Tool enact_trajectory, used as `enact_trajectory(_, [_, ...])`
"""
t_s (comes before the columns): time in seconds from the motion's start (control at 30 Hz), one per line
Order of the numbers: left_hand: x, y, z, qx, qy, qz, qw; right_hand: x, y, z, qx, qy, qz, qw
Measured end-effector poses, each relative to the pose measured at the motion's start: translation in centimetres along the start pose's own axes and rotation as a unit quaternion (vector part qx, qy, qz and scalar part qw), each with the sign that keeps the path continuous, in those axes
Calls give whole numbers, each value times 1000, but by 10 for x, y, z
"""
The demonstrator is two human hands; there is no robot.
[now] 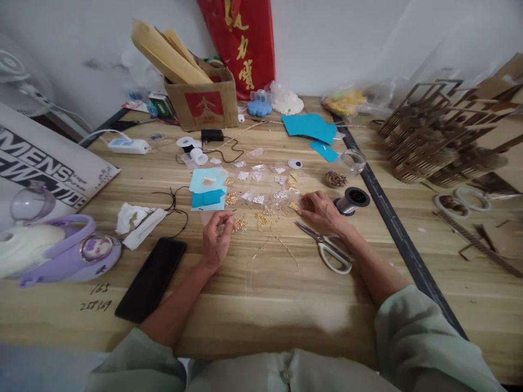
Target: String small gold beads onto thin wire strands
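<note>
My left hand point(217, 239) is closed, thumb and forefinger pinched together beside a small pile of gold and silver beads point(240, 223); what is between the fingertips is too small to make out. Loosely bent, with the fingers apart, my right hand point(322, 211) rests on the table by a little heap of gold beads point(293, 206). More gold beads point(262, 219) lie between the hands. Closer to me is a thin beaded chain point(288, 250) with fine clear thread trailing from its left part. White-handled scissors point(327, 247) lie under my right forearm.
A spool of wire point(352, 201) stands right of my right hand. Small bags of silver beads point(258, 199) lie farther back, near blue cards point(208, 198). At left are a black phone point(151, 280) and a purple bottle point(73, 250); a cardboard box point(204, 106) stands behind.
</note>
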State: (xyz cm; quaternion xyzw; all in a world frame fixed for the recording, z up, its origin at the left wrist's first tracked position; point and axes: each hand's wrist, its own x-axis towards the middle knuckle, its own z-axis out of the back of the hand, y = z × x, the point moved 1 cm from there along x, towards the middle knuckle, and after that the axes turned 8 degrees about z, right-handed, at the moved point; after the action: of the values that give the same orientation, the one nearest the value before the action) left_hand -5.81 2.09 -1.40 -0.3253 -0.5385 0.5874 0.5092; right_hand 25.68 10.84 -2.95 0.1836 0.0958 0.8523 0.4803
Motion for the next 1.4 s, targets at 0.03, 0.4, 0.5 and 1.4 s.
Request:
enact_trajectory(0.03, [0, 0, 0, 1, -1, 0, 1000, 0, 0, 0, 2, -1, 0, 1000])
enact_trajectory(0.4, [-1, -8, 0, 4, 2, 11, 1000, -3, 10, 11, 12, 21, 12, 1000])
enact_trajectory(0.5, [-1, -8, 0, 4, 0, 8, 1000, -3, 8, 14, 24, 34, 4, 999])
enact_trajectory(1.4, [-1, -6, -1, 21, 16, 24, 999, -2, 13, 21, 178, -6, -126, 976])
